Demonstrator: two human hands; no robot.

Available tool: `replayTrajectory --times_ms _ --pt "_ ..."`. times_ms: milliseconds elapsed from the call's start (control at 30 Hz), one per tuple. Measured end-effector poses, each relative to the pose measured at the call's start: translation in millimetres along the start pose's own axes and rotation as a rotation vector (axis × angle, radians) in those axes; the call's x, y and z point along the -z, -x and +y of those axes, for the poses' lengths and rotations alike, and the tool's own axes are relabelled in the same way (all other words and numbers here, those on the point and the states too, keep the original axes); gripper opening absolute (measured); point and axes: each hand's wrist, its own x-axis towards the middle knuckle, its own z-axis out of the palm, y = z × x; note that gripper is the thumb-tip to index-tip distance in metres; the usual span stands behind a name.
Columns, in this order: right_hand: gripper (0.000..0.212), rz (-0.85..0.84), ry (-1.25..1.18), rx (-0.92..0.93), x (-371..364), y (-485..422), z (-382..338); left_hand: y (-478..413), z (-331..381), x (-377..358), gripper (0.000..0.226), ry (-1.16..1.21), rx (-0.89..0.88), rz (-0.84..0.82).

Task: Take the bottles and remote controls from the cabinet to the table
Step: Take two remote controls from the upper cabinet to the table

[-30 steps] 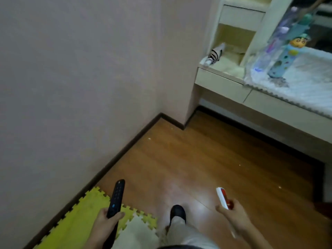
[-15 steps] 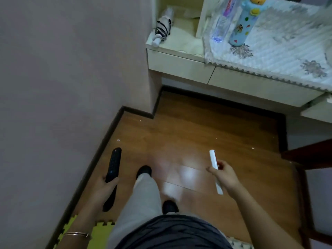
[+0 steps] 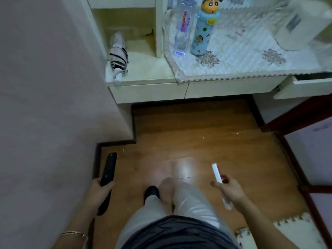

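Since the earlier frames, both hands have come closer to the worktop (image 3: 149,76), which now fills the upper part of the view, and the yellow mat is gone from beside the left hand.

Nearest the viewer, the left hand (image 3: 97,193) has its fingers curled round the lower half of a black remote (image 3: 108,168), whose button end points forward and away from the wrist. A thin bracelet (image 3: 71,233) circles the forearm behind this hand. The right hand (image 3: 231,191) pinches a white remote (image 3: 215,172) between thumb and curled fingers; one end projects ahead of the knuckles, the other shows below the palm, and a red patch appears beside the fingers. Between the two hands are light trouser legs and a dark shoe (image 3: 151,192) on the wooden floor (image 3: 206,141). A foam mat (image 3: 287,229) lies behind and outward of the right hand.

Well ahead of both hands, a folded striped umbrella (image 3: 118,56) lies on the bare part of the worktop, forward of the left hand. A quilted cloth (image 3: 251,65) covers the part forward of the right hand; on it a clear bottle (image 3: 183,27) and a cartoon bottle (image 3: 203,31) stand upright, just beside each other. Farther right a drawer (image 3: 305,87) stands partly open.
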Motion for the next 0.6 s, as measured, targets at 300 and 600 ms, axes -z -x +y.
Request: replayTrajectory --times_ms 300,600 --pt "0.040 0.069 -0.122 -0.224 45.1 -53.8 7.9 -46.2 86.7 -79.1 0.029 -0.170 -0.061 -0.112" --pt "0.046 0.107 -0.135 -0.117 178.5 -178.9 -64.4 -46.6 207.5 -213.1 0.036 -0.312 -0.178 -0.223"
